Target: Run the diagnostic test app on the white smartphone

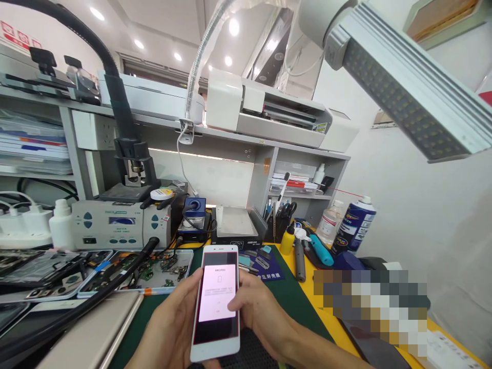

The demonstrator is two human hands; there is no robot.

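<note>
Phone: a white phone, face up between both palms, in front of the person, above a green mat.
Left hand: the left hand wraps the phone's left side, thumb along the edge towards the far end; it has a good hold.
Right hand: the right hand curls round the right side, holding too, thumb bent over the glass.
Right thumb: its tip overlaps the right border of the lit white panel, down by the lowest lines; pressing or only hovering, I can't tell from here.
Long axis: away from the person towards the back of the bench, near end a touch to the left.
Nearer hand: the right, for those bottom lines; the left thumb lies off the panel, on the opposite edge.
Just past the phone's far right corner: a blue card with a razor-blade shape on it.
Left of the hands: a tray of small parts, and a flat gold slab nearer the person.
Right of them: a grey screwdriver beside a small yellow bottle.
Farther out: a spray can on the right, and a lamp overhead.
</note>
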